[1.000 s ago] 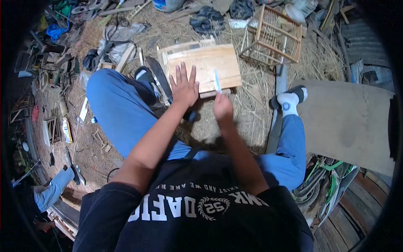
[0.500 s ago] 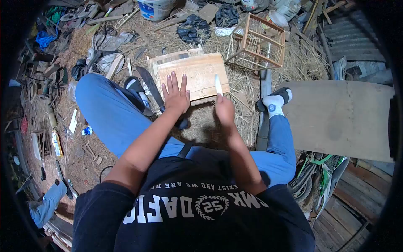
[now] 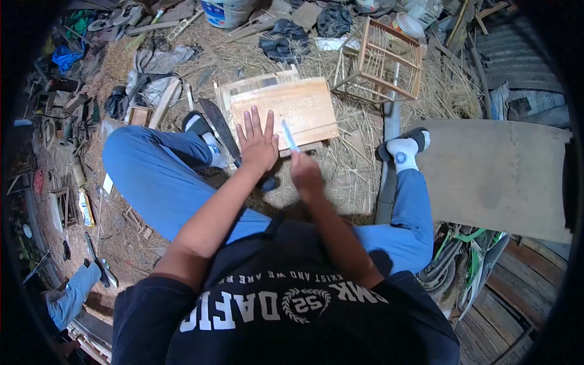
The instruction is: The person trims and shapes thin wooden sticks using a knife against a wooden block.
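My left hand (image 3: 258, 146) presses flat with fingers spread on the lower left part of a pale wooden board (image 3: 307, 103). In my right hand (image 3: 306, 173) is a knife (image 3: 288, 132), gripped by its handle, which my fingers hide. The light-coloured blade points away from me over the board's near edge, a short way right of my left hand. Whether the blade touches the wood I cannot tell. More wood pieces lie beneath and behind the board. Left of the board lies a machete (image 3: 217, 122) with a dark, wide blade.
A wooden-framed cage (image 3: 382, 64) stands beyond the board to the right, on straw. A large flat sheet (image 3: 486, 176) lies at the right. Black plastic bags (image 3: 285, 41) and a white bucket (image 3: 228, 12) are at the back. Another person's leg (image 3: 74, 294) shows at lower left.
My right hand has moved left with the knife, bringing the blade from the board's right side towards my left hand. My left hand stays spread on the board. The view has shifted slightly.
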{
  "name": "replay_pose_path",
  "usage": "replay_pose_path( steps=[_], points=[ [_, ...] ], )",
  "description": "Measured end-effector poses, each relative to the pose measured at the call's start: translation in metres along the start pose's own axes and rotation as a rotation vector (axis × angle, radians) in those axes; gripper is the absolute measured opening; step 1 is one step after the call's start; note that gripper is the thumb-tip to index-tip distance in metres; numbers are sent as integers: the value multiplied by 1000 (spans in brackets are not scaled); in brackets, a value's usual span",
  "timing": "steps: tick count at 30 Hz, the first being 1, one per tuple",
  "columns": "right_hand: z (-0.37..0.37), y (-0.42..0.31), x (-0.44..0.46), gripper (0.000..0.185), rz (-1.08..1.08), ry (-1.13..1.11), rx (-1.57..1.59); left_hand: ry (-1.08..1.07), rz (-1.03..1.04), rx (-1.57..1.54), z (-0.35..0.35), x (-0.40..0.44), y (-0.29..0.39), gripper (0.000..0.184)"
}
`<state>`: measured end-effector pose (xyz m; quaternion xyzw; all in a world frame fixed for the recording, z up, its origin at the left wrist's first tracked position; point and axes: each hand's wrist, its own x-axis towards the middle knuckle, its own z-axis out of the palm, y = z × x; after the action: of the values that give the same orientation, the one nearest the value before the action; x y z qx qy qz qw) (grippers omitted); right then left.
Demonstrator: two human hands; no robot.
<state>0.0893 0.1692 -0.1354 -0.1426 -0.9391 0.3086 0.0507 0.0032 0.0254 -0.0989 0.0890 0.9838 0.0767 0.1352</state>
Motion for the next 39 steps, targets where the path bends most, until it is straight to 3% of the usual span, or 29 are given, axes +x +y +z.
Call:
replay_pose_path(
  steps=[2,4,5,8,10,12,16,18,22,26,32,36,39],
  points=[
    [0,1,6,41,0,-61,24,22,0,-15,1,0,-2,72],
    [-24,21,28,41,-12,25,-106,44,9,-20,3,-1,-1,73],
    [-41,29,46,43,223,-55,38,89,22,-7,6,-1,-1,72],
    [-78,29,64,49,356,-40,49,176,32,62,11,-4,0,70],
    [-58,20,49,51,344,-86,36,253,54,30,14,-5,1,69],
    [-38,5,28,51,166,-167,125,265,48,29,12,-6,2,68],
    [-51,19,38,51,187,-199,34,323,65,58,14,-10,3,68],
    [-72,35,51,48,357,-133,64,329,68,45,14,-7,1,68],
    [-57,31,42,50,332,-34,62,363,67,31,17,-8,4,68],
    [-31,31,35,52,191,-101,-7,354,44,41,17,-8,4,68],
    [-68,44,59,53,373,-10,18,342,-3,81,20,-5,9,66],
    [-36,17,37,54,277,-52,11,345,7,76,19,-7,9,63],
    [-50,46,51,54,270,-62,69,385,27,88,18,-5,9,59]
  ],
)
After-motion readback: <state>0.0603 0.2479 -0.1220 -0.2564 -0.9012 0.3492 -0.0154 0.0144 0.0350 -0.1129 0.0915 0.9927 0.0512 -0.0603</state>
